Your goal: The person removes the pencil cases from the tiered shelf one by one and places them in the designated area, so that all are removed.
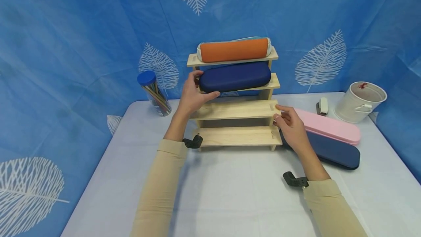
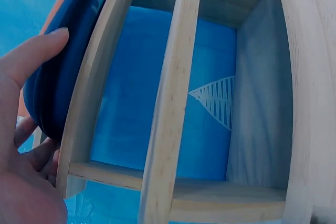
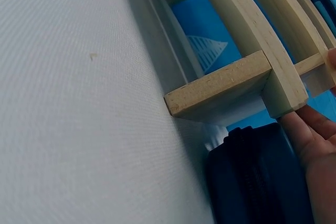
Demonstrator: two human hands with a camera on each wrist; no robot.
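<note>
In the head view, a dark blue pencil case [image 1: 235, 76] lies along the second-highest board of a stepped wooden shelf [image 1: 236, 109], slightly tilted. My left hand [image 1: 193, 96] grips this case by its left end, the thumb along the front. The left wrist view shows the thumb pressed on the zipped case [image 2: 60, 85], with other fingers partly hidden behind it. With thumb and fingers my right hand [image 1: 292, 129] holds the right end of a lower shelf board. On the top board sits an orange pencil case [image 1: 235, 49] with white ends.
Right of the shelf lie a pink case [image 1: 332, 126] and a navy case [image 1: 332, 150], near a small stapler [image 1: 322, 106] and a white bucket [image 1: 360, 101]. A clear jar [image 1: 157, 96] of pencils with a blue lid stands left. Blue cloth [image 1: 98, 46] hangs behind.
</note>
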